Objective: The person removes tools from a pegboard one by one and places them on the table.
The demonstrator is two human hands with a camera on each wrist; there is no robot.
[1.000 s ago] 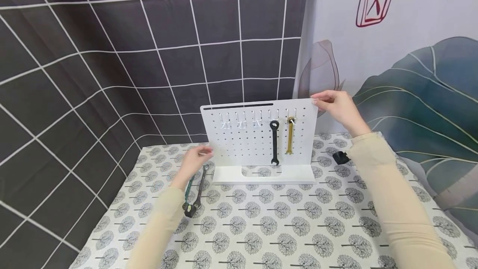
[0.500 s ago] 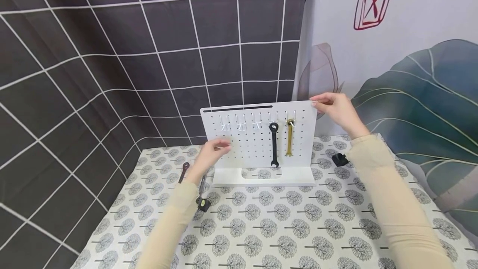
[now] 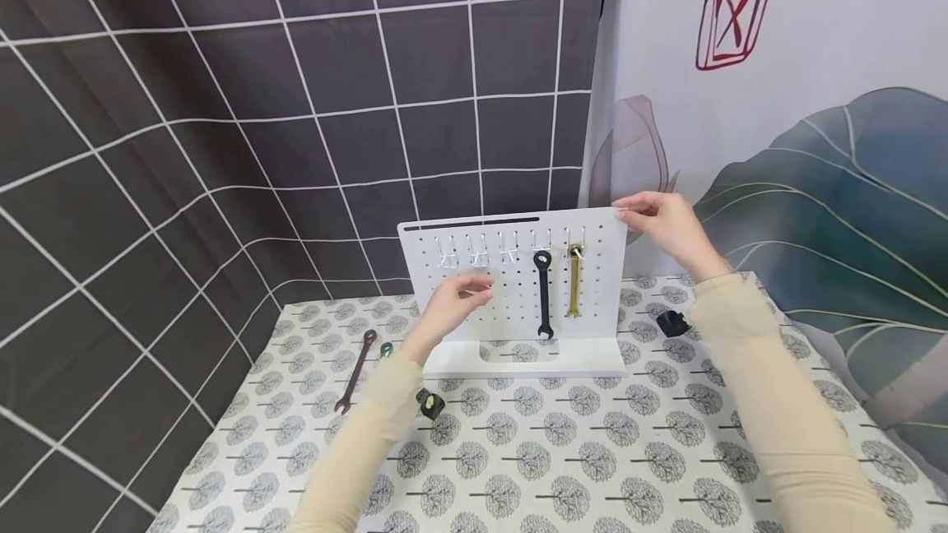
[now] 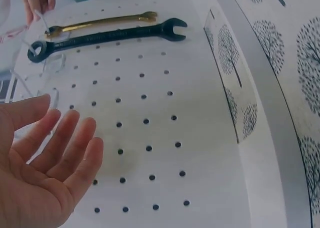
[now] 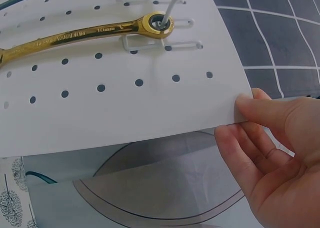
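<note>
Right hand (image 3: 672, 230) pinches the pegboard (image 3: 513, 308); left hand (image 3: 448, 311) hovers loosely spread (sleeve (image 3: 361, 452) overlapping a green wrench (image 3: 386, 349)).

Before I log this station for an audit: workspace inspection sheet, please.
Surface: tree-print tablecloth.
Job's things: white pegboard upright; black wrench and gold wrench hang there; dark reddish wrench and partly hidden green wrench lie left.
Clutter: nothing seen.
Grippers: left hand before the pegboard, holding nothing; right hand pinches its upper right corner; black device at each wrist.
Cables: nothing seen.
Surroundings: dark gridded backdrop; pale leaf-print backdrop.
</note>
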